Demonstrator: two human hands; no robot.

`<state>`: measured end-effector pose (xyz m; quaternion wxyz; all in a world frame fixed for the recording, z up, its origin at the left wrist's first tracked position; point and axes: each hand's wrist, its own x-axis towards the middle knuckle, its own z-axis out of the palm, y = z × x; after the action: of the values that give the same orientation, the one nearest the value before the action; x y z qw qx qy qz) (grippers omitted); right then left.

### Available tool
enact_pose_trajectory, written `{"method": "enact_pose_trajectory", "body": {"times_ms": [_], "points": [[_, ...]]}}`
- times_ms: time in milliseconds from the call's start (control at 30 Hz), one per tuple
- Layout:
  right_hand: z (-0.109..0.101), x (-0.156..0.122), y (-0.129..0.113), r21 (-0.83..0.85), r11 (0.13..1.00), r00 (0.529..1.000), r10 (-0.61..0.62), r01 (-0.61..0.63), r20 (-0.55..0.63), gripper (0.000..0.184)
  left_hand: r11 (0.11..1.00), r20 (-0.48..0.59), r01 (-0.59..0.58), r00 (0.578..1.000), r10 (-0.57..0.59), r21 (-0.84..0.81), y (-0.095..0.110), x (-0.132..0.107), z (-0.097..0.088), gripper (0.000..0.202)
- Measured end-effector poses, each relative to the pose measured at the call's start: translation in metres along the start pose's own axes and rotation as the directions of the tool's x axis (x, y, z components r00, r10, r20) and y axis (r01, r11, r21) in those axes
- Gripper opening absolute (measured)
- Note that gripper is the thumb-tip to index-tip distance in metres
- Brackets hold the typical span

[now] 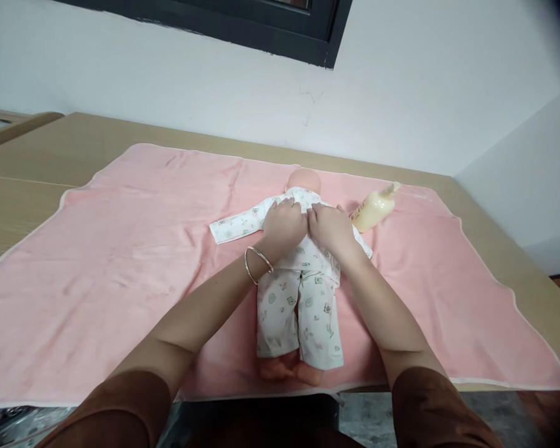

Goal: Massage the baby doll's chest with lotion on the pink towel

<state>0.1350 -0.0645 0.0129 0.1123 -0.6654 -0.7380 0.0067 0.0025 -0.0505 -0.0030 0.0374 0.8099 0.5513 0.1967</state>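
Observation:
A baby doll [300, 292] in white printed pyjamas lies on its back on a pink blanket [121, 249], head away from me. My left hand [284, 224], with a bangle on the wrist, rests on the doll's chest with fingers curled into the shirt. My right hand [332, 227] sits right beside it, fingers likewise closed on the shirt fabric near the collar. The two hands touch at the middle of the chest. The doll's left sleeve [236, 225] lies stretched out flat to the left; its bare feet [292, 368] point at me.
A cream bottle [374, 208] lies on the blanket just right of the doll's shoulder. The blanket covers a wooden table [37, 162] that stands against a white wall. The table's near edge is below the doll's feet.

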Motion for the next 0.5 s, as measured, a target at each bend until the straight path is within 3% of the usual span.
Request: {"method": "enact_pose_trajectory", "body": {"times_ms": [133, 233, 500], "points": [[0.027, 0.019, 0.015, 0.140, 0.990, 0.996, 0.038, -0.027, -0.079, 0.045, 0.987, -0.021, 0.139, 0.990, -0.141, -0.078, -0.008, 0.006, 0.016, 0.060], [0.041, 0.024, 0.019, 0.196, 0.980, 0.990, 0.072, -0.047, -0.124, 0.051, 0.980, -0.020, 0.160, 0.986, -0.164, -0.117, -0.011, 0.008, 0.022, 0.061], [0.047, 0.023, 0.021, 0.220, 0.975, 0.986, 0.075, -0.041, -0.149, 0.057, 0.976, -0.049, 0.158, 0.985, -0.167, -0.150, -0.012, 0.008, 0.025, 0.057]]}}
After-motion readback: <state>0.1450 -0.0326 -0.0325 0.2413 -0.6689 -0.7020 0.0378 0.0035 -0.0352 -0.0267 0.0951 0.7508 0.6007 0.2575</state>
